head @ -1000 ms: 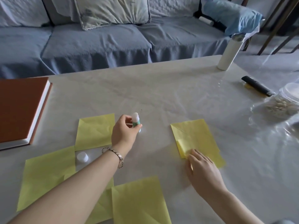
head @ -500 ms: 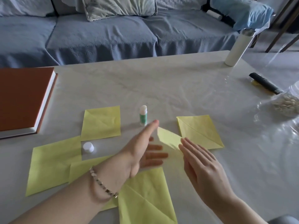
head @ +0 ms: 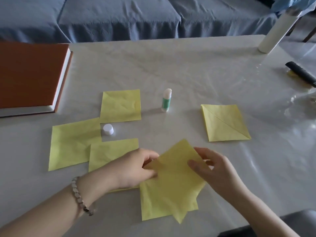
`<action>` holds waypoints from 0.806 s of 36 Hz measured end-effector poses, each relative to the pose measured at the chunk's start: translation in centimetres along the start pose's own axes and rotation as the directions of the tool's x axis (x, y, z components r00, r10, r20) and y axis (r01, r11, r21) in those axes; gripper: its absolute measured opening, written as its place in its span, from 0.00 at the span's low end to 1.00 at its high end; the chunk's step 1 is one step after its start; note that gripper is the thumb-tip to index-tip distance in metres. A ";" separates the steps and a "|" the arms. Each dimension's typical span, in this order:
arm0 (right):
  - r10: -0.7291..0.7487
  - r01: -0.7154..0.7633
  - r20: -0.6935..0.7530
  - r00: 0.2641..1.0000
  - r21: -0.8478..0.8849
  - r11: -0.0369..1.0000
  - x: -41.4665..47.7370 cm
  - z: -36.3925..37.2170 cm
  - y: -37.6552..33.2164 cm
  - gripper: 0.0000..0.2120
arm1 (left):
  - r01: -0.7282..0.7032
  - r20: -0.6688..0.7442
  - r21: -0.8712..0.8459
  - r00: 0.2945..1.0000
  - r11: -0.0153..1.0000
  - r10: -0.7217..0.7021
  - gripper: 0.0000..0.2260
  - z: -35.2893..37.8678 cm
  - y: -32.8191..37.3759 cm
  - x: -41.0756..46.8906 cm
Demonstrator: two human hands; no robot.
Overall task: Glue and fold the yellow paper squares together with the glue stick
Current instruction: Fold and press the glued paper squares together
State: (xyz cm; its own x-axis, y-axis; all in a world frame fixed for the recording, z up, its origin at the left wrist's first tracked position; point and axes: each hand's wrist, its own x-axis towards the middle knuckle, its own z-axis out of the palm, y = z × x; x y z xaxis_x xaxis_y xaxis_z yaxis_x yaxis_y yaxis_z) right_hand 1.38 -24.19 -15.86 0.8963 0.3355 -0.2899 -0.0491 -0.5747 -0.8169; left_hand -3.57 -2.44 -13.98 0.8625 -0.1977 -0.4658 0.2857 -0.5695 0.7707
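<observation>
Both hands hold one yellow paper square (head: 172,178) lifted just above the table's near edge, turned like a diamond. My left hand (head: 136,168) pinches its left corner and my right hand (head: 212,168) pinches its right corner. Another yellow sheet (head: 153,207) lies flat under it. The uncapped glue stick (head: 166,100), white and green, stands upright in the middle of the table. Its white cap (head: 108,129) sits to the left among three flat yellow squares (head: 120,105). A folded yellow square (head: 224,123) with a diagonal crease lies to the right.
A thick orange book (head: 30,76) lies at the far left. A white bottle (head: 275,33) stands at the back right corner, with a black marker (head: 301,73) and a clear plastic bag (head: 304,103) at the right edge. A blue sofa (head: 119,16) runs behind the table (head: 171,65).
My left hand set the glue stick down upright and came back. Both hands left the folded square on the right and picked up a fresh yellow sheet near the front edge.
</observation>
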 end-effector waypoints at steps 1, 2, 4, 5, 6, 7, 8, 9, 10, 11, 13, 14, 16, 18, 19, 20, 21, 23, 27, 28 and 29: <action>0.018 -0.019 0.048 0.999 0.016 1.000 -0.2 0.3 -0.2 0.01 | -0.007 -0.010 0.040 1.000 0.999 0.007 0.03 0.1 -0.3 -0.2; 0.027 -0.029 0.066 0.997 0.020 0.999 -0.4 0.7 0.1 0.07 | -0.012 -0.039 0.078 0.999 0.997 0.015 0.03 0.2 -0.6 -0.4; 0.083 -0.085 0.078 0.993 0.018 0.996 -0.8 1.3 0.3 0.15 | -0.019 -0.138 0.111 0.990 0.994 0.034 0.06 0.6 -1.3 -0.9; 0.110 -0.112 0.062 0.992 0.025 0.993 -1.0 1.6 0.4 0.16 | -0.011 -0.209 0.104 0.977 0.995 0.033 0.09 0.8 -1.7 -1.0; 0.137 -0.139 0.065 0.988 0.038 0.990 -1.1 2.0 0.4 0.17 | -0.005 -0.289 0.094 0.957 0.996 0.032 0.12 1.1 -2.2 -1.2; 0.155 -0.159 0.065 0.986 0.060 0.986 -1.2 2.3 0.6 0.19 | 0.002 -0.364 0.088 0.931 0.996 0.030 0.14 1.5 -2.7 -1.3; 0.167 -0.172 0.067 0.984 0.080 0.982 -1.4 2.6 0.7 0.20 | 0.008 -0.427 0.084 0.904 0.996 0.029 0.16 2.0 -3.2 -1.5; 0.175 -0.181 0.068 0.982 0.101 0.978 -1.5 2.9 0.8 0.18 | 0.006 -0.477 0.082 0.878 0.997 0.034 0.18 2.5 -3.7 -1.6; 0.181 -0.187 0.059 0.982 0.115 0.976 -1.5 3.1 1.0 0.14 | -0.006 -0.515 0.084 0.856 0.996 0.049 0.19 3.0 -4.3 -1.6; 0.183 -0.187 0.043 0.982 0.133 0.973 -1.6 3.2 0.9 0.10 | -0.033 -0.543 0.102 0.835 0.994 0.083 0.20 3.4 -4.8 -1.6; 0.200 -0.201 0.023 0.979 0.178 0.963 -1.8 3.3 0.6 0.05 | -0.076 -0.590 0.164 0.791 0.983 0.160 0.22 4.3 -5.8 -1.7; 0.209 -0.209 0.020 0.978 0.196 0.958 -2.0 3.4 0.6 0.05 | -0.079 -0.615 0.197 0.766 0.977 0.186 0.23 4.7 -6.2 -1.7; 0.224 -0.221 0.009 0.974 0.206 0.953 -2.2 3.5 0.5 0.04 | -0.065 -0.659 0.254 0.719 0.965 0.222 0.24 5.3 -6.6 -2.0; 0.236 -0.229 -0.012 0.972 0.208 0.951 -2.4 3.6 0.5 0.04 | -0.059 -0.671 0.298 0.697 0.953 0.253 0.26 5.8 -6.8 -2.1; 0.240 -0.230 -0.020 0.971 0.208 0.950 -2.5 3.6 0.4 0.04 | -0.056 -0.666 0.314 0.698 0.948 0.262 0.27 6.0 -6.9 -2.1; 0.240 -0.229 -0.027 0.970 0.207 0.951 -2.6 3.6 0.4 0.04 | -0.051 -0.658 0.329 0.704 0.943 0.268 0.28 6.2 -7.0 -2.2; 0.245 -0.234 -0.032 0.969 0.207 0.950 -2.6 3.7 0.3 0.04 | -0.043 -0.649 0.342 0.712 0.939 0.269 0.29 6.3 -7.1 -2.1; 0.256 -0.243 -0.040 0.966 0.212 0.947 -2.6 3.8 0.2 0.05 | -0.026 -0.635 0.351 0.728 0.936 0.258 0.29 6.5 -7.1 -2.1; 0.262 -0.244 -0.056 0.963 0.221 0.944 -2.7 4.0 0.4 0.06 | -0.006 -0.619 0.345 0.751 0.939 0.232 0.28 6.4 -6.9 -2.1; 0.263 -0.244 -0.057 0.963 0.224 0.944 -2.8 4.0 0.5 0.06 | -0.003 -0.619 0.347 0.750 0.938 0.232 0.28 6.4 -7.0 -2.1; 0.266 -0.247 -0.057 0.962 0.225 0.943 -2.8 4.0 0.5 0.06 | 0.000 -0.621 0.350 0.749 0.937 0.232 0.28 6.5 -7.1 -2.1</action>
State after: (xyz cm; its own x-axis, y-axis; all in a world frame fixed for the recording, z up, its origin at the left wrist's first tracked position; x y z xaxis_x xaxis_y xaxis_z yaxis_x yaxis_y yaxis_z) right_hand -2.94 -22.43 -17.49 0.8748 0.1274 -0.4674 -0.3665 -0.4569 -0.8105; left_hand -10.12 -3.15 -21.25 0.9714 0.2153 0.0998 0.1216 -0.8127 0.5699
